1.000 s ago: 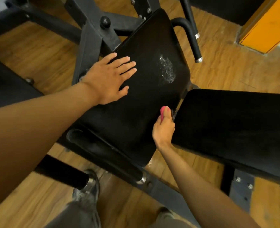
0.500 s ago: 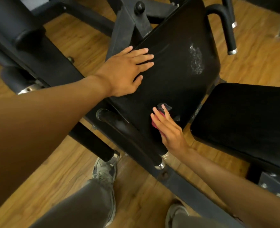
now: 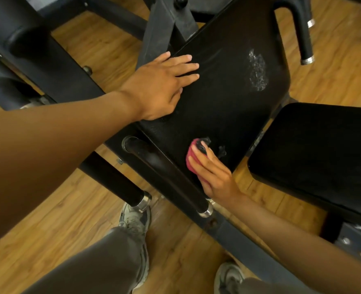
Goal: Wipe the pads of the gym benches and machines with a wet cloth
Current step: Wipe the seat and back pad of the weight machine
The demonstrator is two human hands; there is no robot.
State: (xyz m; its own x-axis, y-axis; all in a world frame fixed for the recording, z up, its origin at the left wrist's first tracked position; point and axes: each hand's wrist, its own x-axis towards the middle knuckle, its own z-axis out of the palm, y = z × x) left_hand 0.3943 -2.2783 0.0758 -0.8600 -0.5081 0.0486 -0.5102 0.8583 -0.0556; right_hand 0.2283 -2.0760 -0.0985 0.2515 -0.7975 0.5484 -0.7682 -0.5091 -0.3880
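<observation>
Low on the tilted back pad (image 3: 224,107), near its bottom edge, my right hand (image 3: 214,177) presses the pink cloth (image 3: 191,160) flat under straight fingers; my left hand (image 3: 164,85) lies open on the upper left, bracing. I see 2 risks: the cloth snagging the torn vinyl (image 3: 222,151) just beside it, and the worn patch (image 3: 258,71) flaking under hard rubbing.

A black pad (image 3: 222,98), tilted on its frame, is seen with a whitish scuffed or foamy patch (image 3: 258,71) near its upper right and small tears by its lower edge. A pink cloth (image 3: 191,159) is pressed against its lower part. A second black pad (image 3: 317,145) lies flat just beside it.
</observation>
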